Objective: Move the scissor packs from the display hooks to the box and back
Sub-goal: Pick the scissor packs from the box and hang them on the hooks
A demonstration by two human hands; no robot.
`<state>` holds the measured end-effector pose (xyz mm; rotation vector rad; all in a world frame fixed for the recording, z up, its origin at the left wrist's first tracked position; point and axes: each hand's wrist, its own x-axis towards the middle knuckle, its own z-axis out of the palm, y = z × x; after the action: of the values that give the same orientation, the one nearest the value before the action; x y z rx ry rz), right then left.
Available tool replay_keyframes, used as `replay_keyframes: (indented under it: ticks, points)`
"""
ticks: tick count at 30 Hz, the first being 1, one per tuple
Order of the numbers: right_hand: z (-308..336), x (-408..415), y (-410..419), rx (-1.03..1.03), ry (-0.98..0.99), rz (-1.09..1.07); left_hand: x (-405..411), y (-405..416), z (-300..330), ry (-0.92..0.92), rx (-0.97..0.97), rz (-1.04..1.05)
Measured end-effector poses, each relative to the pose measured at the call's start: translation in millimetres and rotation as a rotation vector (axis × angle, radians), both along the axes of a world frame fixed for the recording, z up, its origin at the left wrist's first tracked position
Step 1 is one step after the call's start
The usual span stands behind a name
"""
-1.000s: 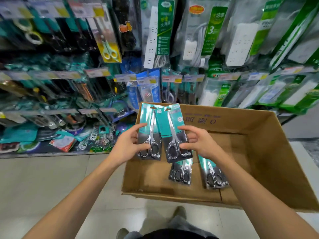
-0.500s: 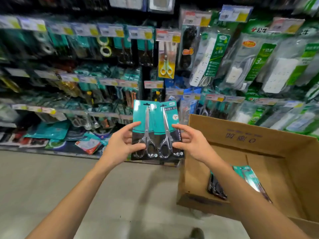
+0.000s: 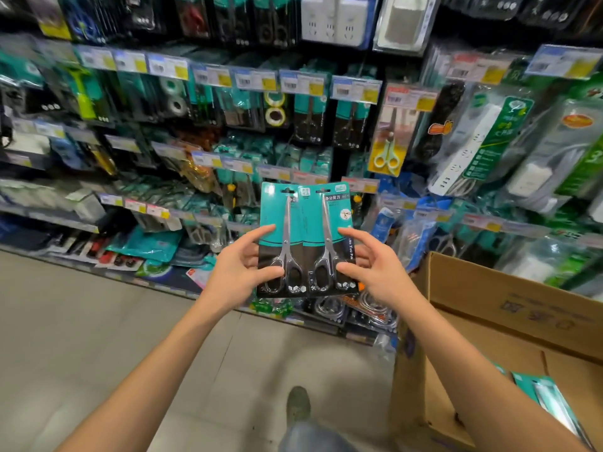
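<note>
I hold two teal-and-black scissor packs upright, side by side, in front of the display wall. My left hand (image 3: 239, 272) pinches the left scissor pack (image 3: 282, 236) at its lower left edge. My right hand (image 3: 375, 272) pinches the right scissor pack (image 3: 326, 236) at its lower right edge. The cardboard box (image 3: 489, 298) stands on the floor at the lower right, with another teal scissor pack in the box (image 3: 548, 399) partly hidden by my right forearm. More matching scissor packs on hooks (image 3: 308, 119) hang above, in the row under the price tags.
The display wall is crowded with hanging goods: yellow-handled scissors (image 3: 386, 148), tape rolls (image 3: 274, 109), power strips (image 3: 470, 151) at the right. Grey tiled floor (image 3: 114, 337) lies to the left of the box. My shoe (image 3: 297, 402) shows below.
Both hands have lifted the two packs out of the box and up toward the display hooks. The view has swung left and up, so the box now sits at the lower right.
</note>
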<state>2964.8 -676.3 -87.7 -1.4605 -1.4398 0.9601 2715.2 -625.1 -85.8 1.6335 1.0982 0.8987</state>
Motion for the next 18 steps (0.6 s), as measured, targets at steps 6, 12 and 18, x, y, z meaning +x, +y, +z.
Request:
replay_keyframes:
  ticks: [6,12,18]
  points:
    - [-11,17,69,0.039,0.058,-0.030,15,67,9,0.098,0.047,0.011]
    - [-5,37,142,0.074,0.070,-0.060,36,150,20,0.181,0.065,0.002]
    - [0,63,200,0.081,0.102,-0.102,60,221,23,0.211,0.105,-0.073]
